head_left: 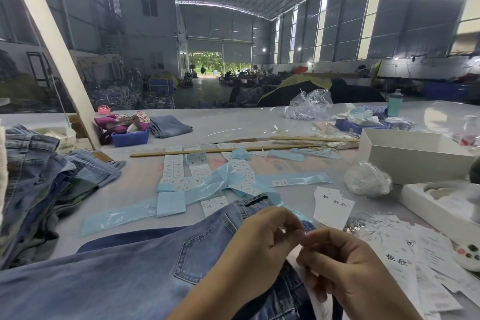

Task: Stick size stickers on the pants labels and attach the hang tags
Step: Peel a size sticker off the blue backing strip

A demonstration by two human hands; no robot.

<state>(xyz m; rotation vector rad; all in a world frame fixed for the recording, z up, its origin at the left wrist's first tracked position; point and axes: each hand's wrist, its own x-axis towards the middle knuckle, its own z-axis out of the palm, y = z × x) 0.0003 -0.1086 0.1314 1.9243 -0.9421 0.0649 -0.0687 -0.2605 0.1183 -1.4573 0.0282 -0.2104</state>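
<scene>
Hands: left hand [262, 239] and right hand [340, 262] meet fingertip to fingertip above the jeans waistband, fingers curled, pinching something small; what it is cannot be told.
Jeans: light-blue pair [135, 267] spread across the near table edge, back pocket up.
Hang tags: white stack [332, 206] just beyond the hands; more tags [405, 262] lie to the right.
Size stickers: sheets [174, 166] on blue backing film, mid-table.
Jeans pile: folded stack [39, 189] at far left.
Box: open white box [415, 156] at right.

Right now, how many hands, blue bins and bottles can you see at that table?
Hands: 2 (left hand, right hand)
Blue bins: 2 (left bin, right bin)
Bottles: 2 (teal bottle, clear bottle)
Total: 6
</scene>
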